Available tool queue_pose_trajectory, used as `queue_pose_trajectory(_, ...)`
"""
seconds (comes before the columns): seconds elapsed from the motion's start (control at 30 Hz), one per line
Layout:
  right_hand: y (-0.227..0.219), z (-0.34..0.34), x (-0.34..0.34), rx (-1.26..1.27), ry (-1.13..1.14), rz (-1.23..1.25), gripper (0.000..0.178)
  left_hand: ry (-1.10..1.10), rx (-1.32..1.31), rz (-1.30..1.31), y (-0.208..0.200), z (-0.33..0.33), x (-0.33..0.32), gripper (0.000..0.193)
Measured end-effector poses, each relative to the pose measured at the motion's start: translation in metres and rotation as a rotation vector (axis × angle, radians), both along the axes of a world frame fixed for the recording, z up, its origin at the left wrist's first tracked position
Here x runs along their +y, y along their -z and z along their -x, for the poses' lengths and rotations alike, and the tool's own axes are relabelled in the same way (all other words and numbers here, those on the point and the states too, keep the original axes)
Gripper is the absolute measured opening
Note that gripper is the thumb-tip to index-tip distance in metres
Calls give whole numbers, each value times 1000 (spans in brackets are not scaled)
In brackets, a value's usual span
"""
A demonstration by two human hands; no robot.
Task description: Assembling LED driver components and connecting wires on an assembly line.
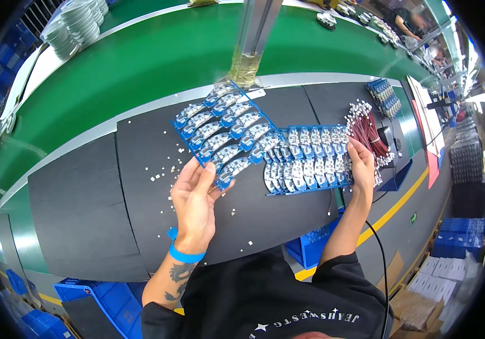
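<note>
Work surface: a dark grey foam-like mat (84, 198) laid in sections over the bench, with small white plastic bits (166, 172) scattered across it around the left hand.
Behind the bench: a green conveyor belt (157, 53) running the width of the view, with a metal upright post (256, 31) rising at its near edge.
Room: a factory line; stacks of white round parts (76, 25) sit at the far left of the belt, blue plastic bins (92, 296) stand under the bench, cardboard boxes (423, 285) lie on the floor at right, and a yellow floor line (392, 212) runs along the aisle.
Left hand (194, 203): raised over the mat, thumb and fingers pinched on the near corner of a blue panel of small white-and-silver circuit boards (222, 133); a blue wristband (183, 251) circles the wrist.
Held panel, place: above the mat's middle, lifted at the hand's end.
Held panel, long axis: runs from the hand at lower left diagonally up toward the post, its far end pointing away from the person.
Second blue panel of circuit boards (307, 161): lies flat on the mat just right of the held one, long axis roughly left to right; the two look to overlap at their near edges.
Right hand (361, 161): at the second panel's right edge, fingers curled around that edge.
Beside the right hand: a bundle of dark red wires with white connectors (369, 133), just behind the fingers.
</note>
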State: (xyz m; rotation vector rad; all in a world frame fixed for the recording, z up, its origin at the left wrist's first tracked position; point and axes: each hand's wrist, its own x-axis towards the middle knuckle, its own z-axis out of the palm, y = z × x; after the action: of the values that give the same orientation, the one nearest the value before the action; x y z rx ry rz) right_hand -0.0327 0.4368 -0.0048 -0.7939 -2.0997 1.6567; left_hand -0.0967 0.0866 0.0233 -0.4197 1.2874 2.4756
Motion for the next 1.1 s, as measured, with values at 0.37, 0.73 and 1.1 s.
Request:
queue_pose_trajectory(0.37,-46,4,-166,309,-375,451,32,-63,242,-15,8,-65,-49,45)
queue_pose_trajectory(0.73,-12,-4,-270,126,-402,389,19,-214,243,-121,8,-90,-83,73)
queue_pose_trajectory(1.1,-22,-9,-275,-195,-757,94,11,-58,669,901,27,-105,-77,39)
